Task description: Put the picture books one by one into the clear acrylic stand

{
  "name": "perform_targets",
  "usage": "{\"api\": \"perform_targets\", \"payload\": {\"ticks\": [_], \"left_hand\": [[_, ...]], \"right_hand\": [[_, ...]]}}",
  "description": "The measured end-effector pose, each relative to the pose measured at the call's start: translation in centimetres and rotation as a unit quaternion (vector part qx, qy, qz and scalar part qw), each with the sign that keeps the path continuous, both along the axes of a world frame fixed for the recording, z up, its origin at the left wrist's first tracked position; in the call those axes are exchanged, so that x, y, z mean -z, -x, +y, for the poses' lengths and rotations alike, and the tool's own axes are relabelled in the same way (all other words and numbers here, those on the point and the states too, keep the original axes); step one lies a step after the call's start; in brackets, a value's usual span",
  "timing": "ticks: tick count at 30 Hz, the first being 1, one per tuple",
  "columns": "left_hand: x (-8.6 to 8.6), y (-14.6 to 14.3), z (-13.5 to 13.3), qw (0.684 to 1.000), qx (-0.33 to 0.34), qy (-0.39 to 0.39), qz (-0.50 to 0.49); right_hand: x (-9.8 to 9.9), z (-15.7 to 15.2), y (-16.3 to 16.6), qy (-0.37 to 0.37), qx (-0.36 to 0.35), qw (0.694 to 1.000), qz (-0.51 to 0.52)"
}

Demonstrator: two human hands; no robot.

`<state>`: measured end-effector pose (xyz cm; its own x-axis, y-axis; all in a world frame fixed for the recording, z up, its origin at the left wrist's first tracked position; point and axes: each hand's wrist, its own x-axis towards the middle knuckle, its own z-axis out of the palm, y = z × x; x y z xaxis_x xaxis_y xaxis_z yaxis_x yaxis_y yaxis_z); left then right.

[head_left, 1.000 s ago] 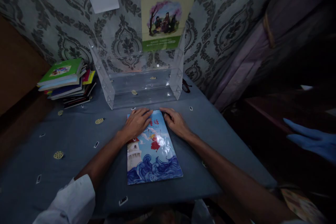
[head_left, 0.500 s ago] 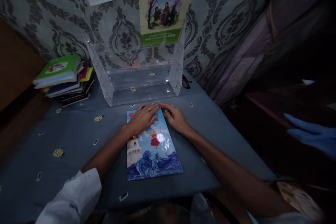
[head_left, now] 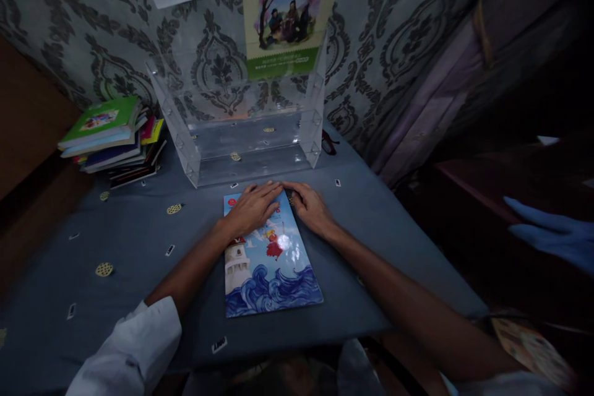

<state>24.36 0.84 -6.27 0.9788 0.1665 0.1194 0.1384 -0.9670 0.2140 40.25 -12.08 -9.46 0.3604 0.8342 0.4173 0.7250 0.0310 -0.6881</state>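
A blue picture book with waves, a lighthouse and a red-clad figure on its cover lies on the cloth-covered table before me. My left hand rests flat across the upper part of the cover, fingers stretched out together. At the book's top right corner is my right hand. Its index finger reaches to the corner and meets the left fingertips, while the thumb is bent and stands apart. Nothing is held in it that I can see. The hands cover part of the title.
Behind the book stands a clear acrylic rack; a pale yellow and green book is upright in it. A stack of books sits at the left. Glasses lie beside the rack. A blue shape like gloved fingers shows at far right.
The view has shifted very slightly. Both hands and the book stay as they were.
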Motion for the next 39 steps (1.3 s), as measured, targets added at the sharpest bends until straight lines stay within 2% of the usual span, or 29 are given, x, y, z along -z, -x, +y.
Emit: {"api": "perform_targets", "payload": {"ticks": [18,27,34,39], "left_hand": [[0.3,0.1,-0.3,0.999,-0.011,-0.024,-0.044],[-0.4,0.3,-0.6,0.997,-0.016,-0.055,-0.054],[-0.5,2.6,-0.2,0.992,-0.076,-0.089,-0.044],[-1.0,4.9,0.0,0.979,-0.168,-0.116,-0.018]], "right_hand": [[-0.4,0.0,0.1,0.008,-0.012,0.999,-0.032],[-0.5,-0.1,1.4,0.019,-0.037,0.991,-0.126],[-0.7,-0.4,1.8,0.071,-0.031,0.985,-0.152],[-0.8,-1.2,2.7,0.119,-0.022,0.976,-0.181]]}}
